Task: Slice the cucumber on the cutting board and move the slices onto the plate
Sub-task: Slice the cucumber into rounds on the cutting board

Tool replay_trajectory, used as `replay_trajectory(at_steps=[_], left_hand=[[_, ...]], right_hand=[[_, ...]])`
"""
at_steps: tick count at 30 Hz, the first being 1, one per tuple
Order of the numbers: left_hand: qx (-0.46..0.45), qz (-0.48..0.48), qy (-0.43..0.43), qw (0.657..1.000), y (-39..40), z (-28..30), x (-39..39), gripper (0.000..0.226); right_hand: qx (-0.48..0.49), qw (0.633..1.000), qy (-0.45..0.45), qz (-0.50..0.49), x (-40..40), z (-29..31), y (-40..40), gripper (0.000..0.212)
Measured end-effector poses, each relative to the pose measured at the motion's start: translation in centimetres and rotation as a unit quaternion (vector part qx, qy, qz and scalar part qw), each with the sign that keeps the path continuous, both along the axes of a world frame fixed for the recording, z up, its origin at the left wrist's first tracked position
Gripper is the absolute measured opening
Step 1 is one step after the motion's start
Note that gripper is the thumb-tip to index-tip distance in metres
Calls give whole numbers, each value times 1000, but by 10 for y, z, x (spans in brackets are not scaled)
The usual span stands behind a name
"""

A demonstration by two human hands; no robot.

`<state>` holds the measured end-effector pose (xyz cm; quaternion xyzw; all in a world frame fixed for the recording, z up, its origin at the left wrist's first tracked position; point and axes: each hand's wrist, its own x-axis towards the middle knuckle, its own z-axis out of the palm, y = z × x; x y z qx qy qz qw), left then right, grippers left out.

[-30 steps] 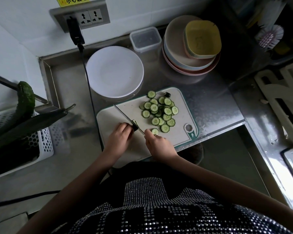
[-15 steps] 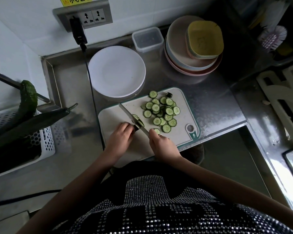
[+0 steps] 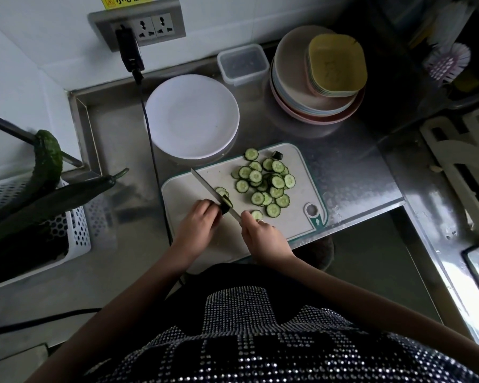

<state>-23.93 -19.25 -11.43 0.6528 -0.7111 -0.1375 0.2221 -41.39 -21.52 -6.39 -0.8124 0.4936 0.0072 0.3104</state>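
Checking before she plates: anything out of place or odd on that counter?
One thing: the white cutting board hangs over the steel counter's front edge on the near side. Cucumber slices all sit on the board; the white round plate holds none.

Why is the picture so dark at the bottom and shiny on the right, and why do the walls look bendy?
Head view: daylight falls on the wall and the white plate, while the person's body and the basket side sit in shadow; glare flares on the steel counter at right; the wide lens bows straight edges near the borders; the cucumber slices on the cutting board look sharp.
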Motion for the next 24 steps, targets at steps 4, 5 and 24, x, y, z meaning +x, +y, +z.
replay_trajectory(at_steps=[4, 5, 24], left_hand=[[-4, -4, 1, 1000, 0, -3, 1, 28], [-7, -6, -1, 1000, 0, -4, 2, 27], [10, -3, 8, 1000, 1, -4, 1, 27]], right_hand=[[8, 1000, 5, -5, 1, 0, -1, 16], [10, 1000, 8, -5, 2, 1, -1, 16], [42, 998, 0, -52, -2, 6, -5, 8]])
